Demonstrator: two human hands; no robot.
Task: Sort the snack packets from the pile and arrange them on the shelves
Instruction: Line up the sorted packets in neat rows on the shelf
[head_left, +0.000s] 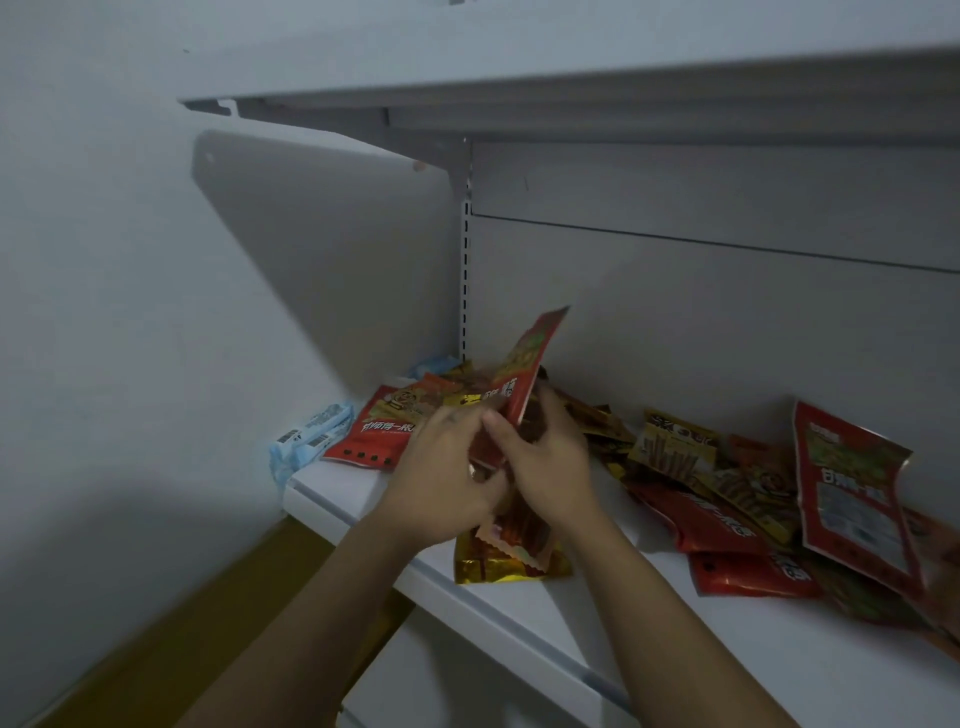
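My left hand (441, 470) and right hand (548, 462) pinch a red packet (527, 371) nearly upright in curled fingers, pile (737, 499) at three o'clock, bare shelf (571, 642) edge at five.

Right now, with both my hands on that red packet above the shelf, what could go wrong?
1. The light blue packets overhang the left end of the white shelf; a nudge from your left hand could tip them off.
2. The crinkled gold foil packet lies near the front edge under your wrists and might get dragged off.
3. Your right hand pinches the red snack packet only at its lower end, so it may slip.
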